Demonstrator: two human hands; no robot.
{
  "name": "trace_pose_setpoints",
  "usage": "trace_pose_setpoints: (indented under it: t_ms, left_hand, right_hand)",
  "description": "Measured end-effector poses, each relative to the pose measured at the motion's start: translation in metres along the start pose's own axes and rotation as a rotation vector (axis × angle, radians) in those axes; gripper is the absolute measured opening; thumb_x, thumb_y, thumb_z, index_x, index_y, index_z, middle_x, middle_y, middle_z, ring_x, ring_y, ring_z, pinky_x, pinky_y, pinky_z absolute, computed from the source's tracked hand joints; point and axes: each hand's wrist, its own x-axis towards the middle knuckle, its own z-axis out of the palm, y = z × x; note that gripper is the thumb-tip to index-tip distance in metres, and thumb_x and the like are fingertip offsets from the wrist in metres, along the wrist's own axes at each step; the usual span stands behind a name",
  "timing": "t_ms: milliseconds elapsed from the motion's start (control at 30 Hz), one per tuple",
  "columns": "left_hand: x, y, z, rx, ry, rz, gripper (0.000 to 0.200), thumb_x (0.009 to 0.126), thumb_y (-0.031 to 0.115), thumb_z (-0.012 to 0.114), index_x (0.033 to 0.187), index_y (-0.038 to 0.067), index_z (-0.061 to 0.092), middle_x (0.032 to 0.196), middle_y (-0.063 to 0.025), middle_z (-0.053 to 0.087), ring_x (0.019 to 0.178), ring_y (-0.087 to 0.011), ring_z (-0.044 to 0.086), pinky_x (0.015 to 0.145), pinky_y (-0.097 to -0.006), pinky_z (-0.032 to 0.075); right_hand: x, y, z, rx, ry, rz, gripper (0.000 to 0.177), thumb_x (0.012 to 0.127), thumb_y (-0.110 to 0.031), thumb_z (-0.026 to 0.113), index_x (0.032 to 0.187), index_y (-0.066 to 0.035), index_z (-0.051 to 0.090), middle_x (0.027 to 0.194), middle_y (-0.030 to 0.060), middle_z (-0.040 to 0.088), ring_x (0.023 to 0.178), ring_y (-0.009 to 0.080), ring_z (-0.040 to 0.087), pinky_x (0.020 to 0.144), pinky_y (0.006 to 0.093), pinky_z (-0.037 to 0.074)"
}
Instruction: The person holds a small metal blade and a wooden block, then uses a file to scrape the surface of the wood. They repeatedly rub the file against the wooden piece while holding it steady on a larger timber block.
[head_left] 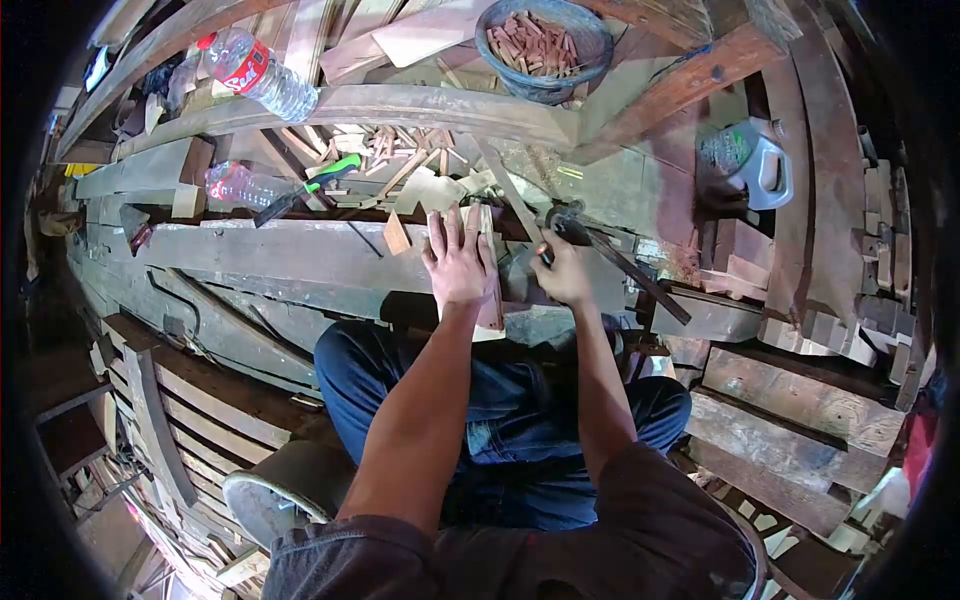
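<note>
"Where do we have the board [492, 298]?"
"Partly under our left hand [461, 266], pressed flat, fingers spread. Runs twelve to six."
"Our right hand [566, 272]?"
"Farther, three o'clock of it; closed round a handle [545, 252], blade [509, 190] toward eleven."

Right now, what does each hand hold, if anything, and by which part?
The right hand appears to grip a tool by its handle; its kind is unclear. The left hand lies spread on a wooden piece, apparently ungripped.
</note>
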Motion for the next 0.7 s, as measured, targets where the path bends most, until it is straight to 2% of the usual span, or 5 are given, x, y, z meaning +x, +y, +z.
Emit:
trace_pose_setpoints:
  t_ms: [100, 333, 533, 667, 700]
  left_hand:
    - [0.000, 0.000, 0.000, 0.012, -0.006, -0.005, 0.054, 0.101, 0.033, 0.036, 0.155, 0.032, 0.028, 0.162, -0.0060, 0.024, 0.151, -0.0350, 0.013, 0.117, -0.0547, 0.020]
    - [-0.002, 0.001, 0.002, 0.031, -0.006, -0.006, 0.054, 0.102, 0.033, 0.036, 0.155, 0.032, 0.029, 0.162, -0.0051, 0.025, 0.151, -0.0342, 0.014, 0.118, -0.0530, 0.020]
    - [-0.001, 0.000, 0.004, 0.025, -0.005, 0.000, 0.055, 0.101, 0.032, 0.038, 0.155, 0.032, 0.030, 0.161, -0.0059, 0.027, 0.151, -0.0341, 0.015, 0.116, -0.0543, 0.022]
    - [-0.002, -0.001, 0.008, 0.068, 0.013, 0.006, 0.055, 0.101, 0.032, 0.038, 0.155, 0.032, 0.030, 0.161, -0.0061, 0.027, 0.150, -0.0346, 0.016, 0.117, -0.0546, 0.021]
    - [-0.001, -0.001, 0.007, 0.025, 0.025, 0.010, 0.055, 0.101, 0.032, 0.037, 0.155, 0.032, 0.030, 0.161, -0.0060, 0.027, 0.150, -0.0345, 0.015, 0.117, -0.0546, 0.021]
  right_hand:
    - [-0.026, -0.052, -0.016, 0.053, 0.014, 0.269, 0.026, 0.088, -0.023, 0.064, 0.097, 0.001, 0.058, 0.079, 0.0257, 0.065, 0.083, 0.0484, 0.064, 0.069, 0.0501, 0.051]
    - [-0.136, -0.064, 0.019, -0.056, -0.020, 0.636, 0.032, 0.102, -0.028, 0.048, 0.091, 0.001, 0.056, 0.080, 0.0334, 0.062, 0.080, 0.0541, 0.060, 0.064, 0.0611, 0.045]
    - [-0.123, -0.043, 0.037, -0.049, 0.005, 0.487, 0.031, 0.101, -0.026, 0.048, 0.090, 0.002, 0.057, 0.077, 0.0330, 0.062, 0.078, 0.0524, 0.061, 0.064, 0.0596, 0.047]
    - [-0.161, -0.023, 0.050, -0.413, -0.144, 0.132, 0.035, 0.102, -0.029, 0.046, 0.098, 0.003, 0.059, 0.082, 0.0339, 0.063, 0.079, 0.0535, 0.061, 0.071, 0.0616, 0.049]
    - [-0.153, -0.061, 0.033, -0.111, -0.202, 0.622, 0.037, 0.102, -0.031, 0.044, 0.104, 0.003, 0.060, 0.086, 0.0337, 0.064, 0.082, 0.0529, 0.062, 0.073, 0.0618, 0.049]
